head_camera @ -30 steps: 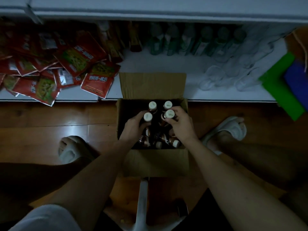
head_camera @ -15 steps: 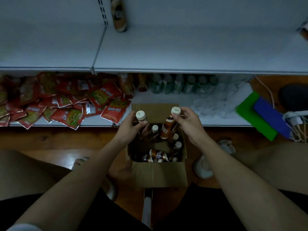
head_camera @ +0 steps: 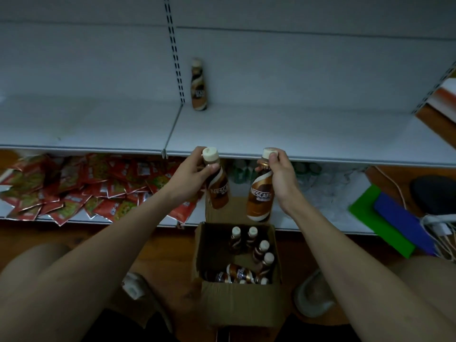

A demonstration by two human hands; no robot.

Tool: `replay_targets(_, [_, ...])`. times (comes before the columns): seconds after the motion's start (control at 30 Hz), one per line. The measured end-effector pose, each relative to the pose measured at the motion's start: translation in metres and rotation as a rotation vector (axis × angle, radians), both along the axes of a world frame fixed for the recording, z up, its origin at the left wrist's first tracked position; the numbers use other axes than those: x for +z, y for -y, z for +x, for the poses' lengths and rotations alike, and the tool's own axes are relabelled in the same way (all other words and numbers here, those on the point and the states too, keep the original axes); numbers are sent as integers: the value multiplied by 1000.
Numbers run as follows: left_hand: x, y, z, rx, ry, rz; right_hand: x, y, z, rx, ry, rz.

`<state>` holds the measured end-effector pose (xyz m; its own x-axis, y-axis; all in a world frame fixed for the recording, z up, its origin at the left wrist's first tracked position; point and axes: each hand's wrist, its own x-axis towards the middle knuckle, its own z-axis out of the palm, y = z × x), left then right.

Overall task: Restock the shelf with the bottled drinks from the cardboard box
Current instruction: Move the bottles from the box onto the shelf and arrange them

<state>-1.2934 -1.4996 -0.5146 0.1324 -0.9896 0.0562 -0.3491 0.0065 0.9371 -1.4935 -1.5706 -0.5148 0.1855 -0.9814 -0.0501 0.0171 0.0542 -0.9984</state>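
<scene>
Brown Nescafé bottles hang by their necks, one pinched in the left hand (head_camera: 188,172), one in the right hand (head_camera: 280,175), likely for upright placing; shelf (head_camera: 296,134) at twelve o'clock, cardboard box (head_camera: 237,302) at six.

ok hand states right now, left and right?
Left hand: closed on a coffee bottle, near its cap.
Right hand: closed on a second coffee bottle, near its cap.

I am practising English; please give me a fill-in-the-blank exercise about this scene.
1. Each hand holds ___ bottle.
2. The box stands on the ___.
3. On the shelf stands ___ bottle.
4. The red packets lie to the ___ of the box.

Missing words: one; floor; one; left
</scene>
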Motion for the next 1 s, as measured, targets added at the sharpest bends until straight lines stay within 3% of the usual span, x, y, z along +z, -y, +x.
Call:
replay_targets(0.33, [67,36,29,42,-55,-69,67,26,29,129,-154,-241])
replay_targets(0.47, [80,56,47,62,-69,-73,81,43,47,121,-131,-263])
replay_targets(1.0, [72,157,114,146,-50,-73,85,184,132,54,-176,-245])
